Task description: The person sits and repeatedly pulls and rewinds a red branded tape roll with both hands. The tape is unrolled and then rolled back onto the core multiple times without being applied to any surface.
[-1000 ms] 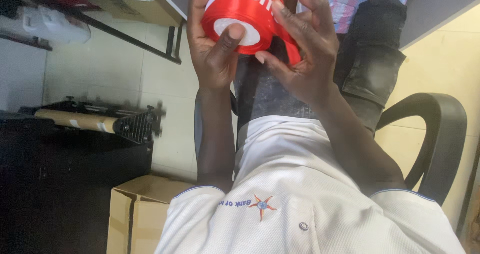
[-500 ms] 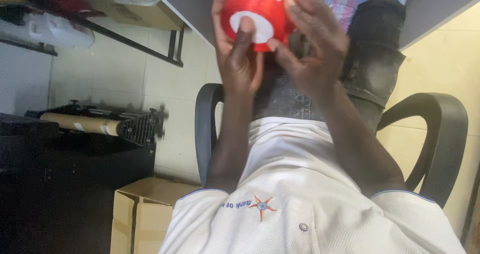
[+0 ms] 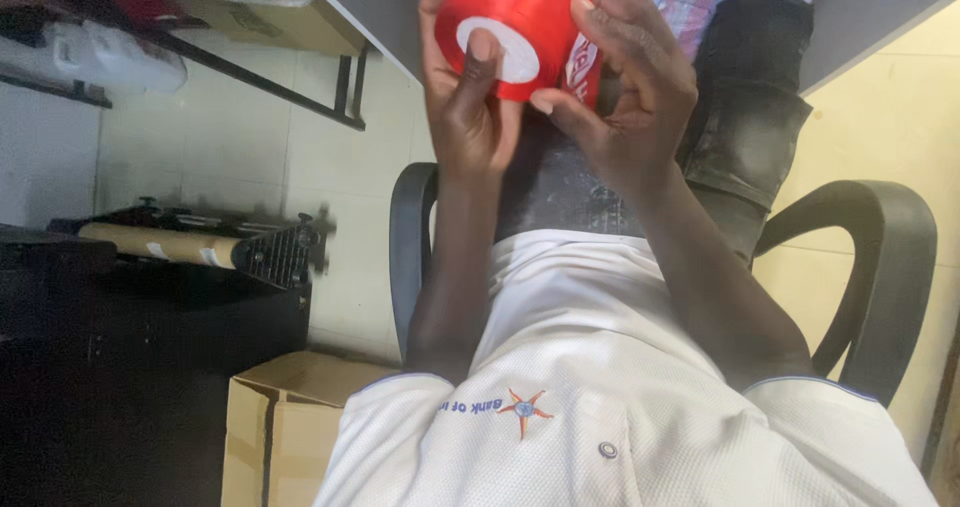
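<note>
Both your hands raised and held close together in front of you

Your left hand (image 3: 470, 97) is upright, thumb pressed forward and fingers curled behind what it grips; your right hand (image 3: 625, 97) closes in from the other side, fingertips (image 3: 583, 5) bent over the top, both forearms bare and angled inward

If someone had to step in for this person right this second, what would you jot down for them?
Left hand: grip shut on the red roll of printed ribbon, thumb pressed on its white core.
Right hand: fingers closed around the roll's other side, pinching the red band at its edge.
The roll is held up over the lap, in front of the black chair; its top runs out of frame.
A cardboard box sits on the floor at the left.
Done or left: not clear from this view; no ribbon visibly pulled free.
</note>
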